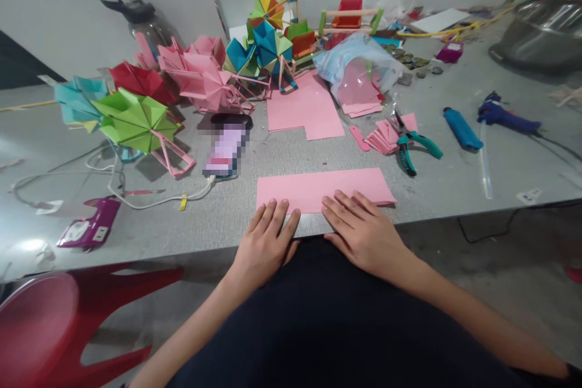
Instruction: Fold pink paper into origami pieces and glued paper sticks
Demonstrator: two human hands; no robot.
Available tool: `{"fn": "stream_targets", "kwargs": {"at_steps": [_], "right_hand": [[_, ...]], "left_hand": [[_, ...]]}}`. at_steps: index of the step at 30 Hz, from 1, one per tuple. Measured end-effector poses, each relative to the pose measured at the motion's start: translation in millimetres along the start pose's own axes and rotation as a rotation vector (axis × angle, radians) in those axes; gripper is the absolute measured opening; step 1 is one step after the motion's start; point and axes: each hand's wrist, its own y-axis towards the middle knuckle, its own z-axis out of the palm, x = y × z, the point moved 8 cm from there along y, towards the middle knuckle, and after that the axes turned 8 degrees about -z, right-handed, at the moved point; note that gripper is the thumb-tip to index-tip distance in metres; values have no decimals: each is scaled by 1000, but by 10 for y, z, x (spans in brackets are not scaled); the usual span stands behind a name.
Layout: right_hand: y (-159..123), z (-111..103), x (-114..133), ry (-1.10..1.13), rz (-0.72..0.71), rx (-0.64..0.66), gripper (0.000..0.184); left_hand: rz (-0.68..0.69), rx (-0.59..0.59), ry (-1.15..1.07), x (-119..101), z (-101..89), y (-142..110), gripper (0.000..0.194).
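A long strip of pink paper (318, 185) lies near the table's front edge, its right end showing a slightly lifted layer. On its lower left part rest the spread fingers of my left hand (268, 242). My right hand (364, 230) lies flat on the strip's lower right part, fingers apart. Both thumbs point inward, close to the table edge. Beyond the strip is a larger pink sheet (304, 109) with a notch cut in its near side. Small pink paper pieces (384, 138) and green-handled pliers (411, 142) lie to the right of it.
Folded paper wheels, among them a green one (136, 121) and a pink one (204, 82), stand at the back left. A phone (226, 148) with a cable lies left. Rightward are a blue cylinder (461, 128), a glue gun (504, 116) and a metal bowl (536, 36). A red stool (40, 327) stands below.
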Motion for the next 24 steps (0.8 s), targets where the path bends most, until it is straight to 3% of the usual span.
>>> {"fn": "stream_targets", "kwargs": {"at_steps": [13,18,24], "right_hand": [[-773,-185,-531,-192,139,28,50],[-880,-246,-608,-258,166,12,45],[-859,-315,-623,-306,223,-12,36]], "left_hand": [[-3,-93,3,8,-122,12,49],[-71,-191,-20,76,-183,-64,61],[-167,-243,18,184,-222,-154,55]]}}
